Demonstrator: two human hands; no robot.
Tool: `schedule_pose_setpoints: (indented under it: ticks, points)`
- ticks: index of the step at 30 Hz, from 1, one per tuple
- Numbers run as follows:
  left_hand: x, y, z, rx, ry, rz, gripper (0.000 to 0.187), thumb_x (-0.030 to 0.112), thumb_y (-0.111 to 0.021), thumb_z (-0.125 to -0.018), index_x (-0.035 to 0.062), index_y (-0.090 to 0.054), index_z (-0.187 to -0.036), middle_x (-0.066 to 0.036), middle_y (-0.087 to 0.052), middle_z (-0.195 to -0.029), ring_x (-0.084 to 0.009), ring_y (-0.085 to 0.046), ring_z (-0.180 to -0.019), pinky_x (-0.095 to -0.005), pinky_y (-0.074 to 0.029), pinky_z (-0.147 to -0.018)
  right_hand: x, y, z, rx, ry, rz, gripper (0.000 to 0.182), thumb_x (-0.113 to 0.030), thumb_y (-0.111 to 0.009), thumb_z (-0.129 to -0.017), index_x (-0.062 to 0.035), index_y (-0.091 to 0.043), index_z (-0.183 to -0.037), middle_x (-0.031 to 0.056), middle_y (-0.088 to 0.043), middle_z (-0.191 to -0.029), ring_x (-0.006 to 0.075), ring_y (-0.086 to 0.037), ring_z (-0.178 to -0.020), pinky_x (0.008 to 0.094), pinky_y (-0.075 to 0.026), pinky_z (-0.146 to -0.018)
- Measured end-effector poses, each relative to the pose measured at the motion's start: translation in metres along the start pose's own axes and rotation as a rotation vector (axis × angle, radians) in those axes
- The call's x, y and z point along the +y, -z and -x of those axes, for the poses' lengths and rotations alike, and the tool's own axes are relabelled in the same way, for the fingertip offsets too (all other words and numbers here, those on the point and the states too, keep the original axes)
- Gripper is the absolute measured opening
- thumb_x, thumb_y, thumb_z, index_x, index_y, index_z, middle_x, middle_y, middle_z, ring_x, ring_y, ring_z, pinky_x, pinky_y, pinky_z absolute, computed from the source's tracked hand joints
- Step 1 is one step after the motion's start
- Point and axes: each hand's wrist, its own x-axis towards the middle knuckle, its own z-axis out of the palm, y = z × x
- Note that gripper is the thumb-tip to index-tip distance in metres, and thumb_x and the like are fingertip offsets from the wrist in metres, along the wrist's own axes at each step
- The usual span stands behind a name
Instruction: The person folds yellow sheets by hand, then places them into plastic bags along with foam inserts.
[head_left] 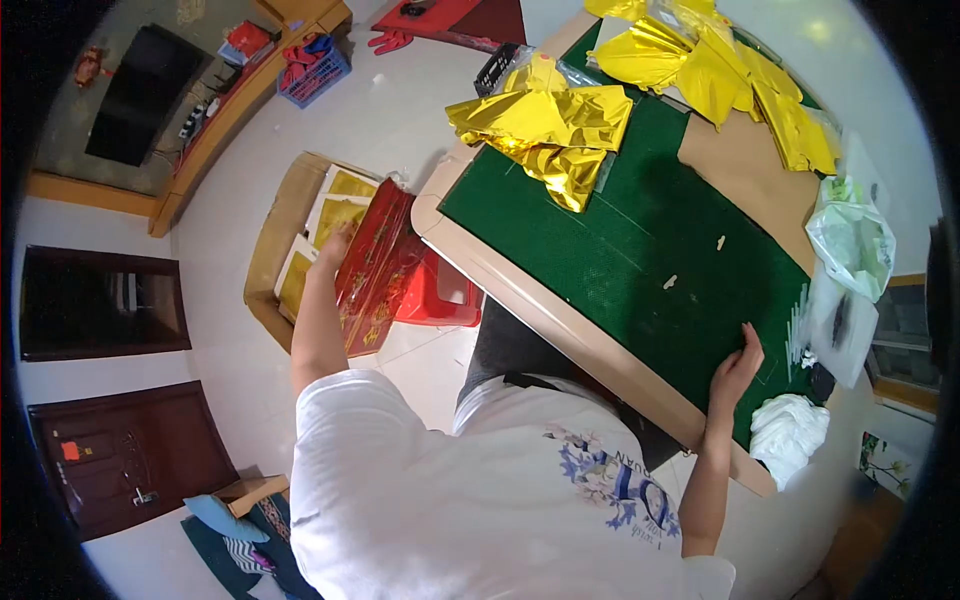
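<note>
At the left, my left hand (337,243) reaches down into an open cardboard box (265,255) holding white-edged stacks with gold faces (295,280). Its fingers are too small and partly hidden to tell whether they grip anything. A shiny red sheet with gold patterns (372,265) hangs over the box's near side, beside that hand. My right hand (738,370) rests on the green tabletop (560,260) near its right end, fingers stretched out and holding nothing. Two small pale scraps, one of them a torn piece (670,283), lie on the green surface beyond it.
Crumpled gold foil (560,130) and more gold foil sheets (700,65) cover the table's far side, beside brown cardboard (750,175). Plastic bags (850,240) and a white bundle (790,430) sit at the right edge. A red plastic stool (440,295) stands beside the box.
</note>
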Motion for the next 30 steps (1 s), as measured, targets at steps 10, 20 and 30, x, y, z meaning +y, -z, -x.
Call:
schedule_pose_setpoints:
  ticks: [10, 20, 30]
  points:
    - [0.097, 0.014, 0.0, 0.094, -0.013, -0.169, 0.085, 0.052, -0.056, -0.087, 0.01, -0.017, -0.15, -0.018, -0.018, -0.155, -0.0335, -0.021, -0.142, -0.0384, -0.023, -0.115, -0.002, 0.002, -0.001, -0.03, -0.001, -0.004, 0.046, 0.012, -0.04, -0.081, -0.0023, -0.053, -0.123, 0.0172, -0.054, -0.126, 0.0336, -0.05, -0.116, 0.0406, -0.037, -0.101]
    - [0.021, 0.034, 0.124, 0.058, 0.561, -0.207, 0.088, 0.062, -0.045, -0.089, 0.0078, -0.014, -0.15, -0.024, -0.045, -0.139, -0.0393, -0.039, -0.131, -0.0448, -0.032, -0.109, -0.006, 0.003, -0.002, -0.042, -0.019, 0.002, 0.049, 0.013, -0.039, -0.078, -0.0024, -0.054, -0.122, 0.0164, -0.055, -0.125, 0.0326, -0.05, -0.116, 0.0392, -0.036, -0.102]
    - [0.097, 0.05, 0.082, 0.26, 0.24, -0.582, 0.05, 0.029, -0.05, -0.088, 0.0173, -0.046, -0.137, -0.015, -0.052, -0.133, -0.0328, -0.054, -0.117, -0.0436, -0.044, -0.096, 0.001, 0.003, 0.0, -0.049, 0.006, -0.009, 0.05, 0.013, -0.042, -0.078, -0.0034, -0.052, -0.124, 0.0163, -0.052, -0.129, 0.0335, -0.047, -0.119, 0.0416, -0.036, -0.102]
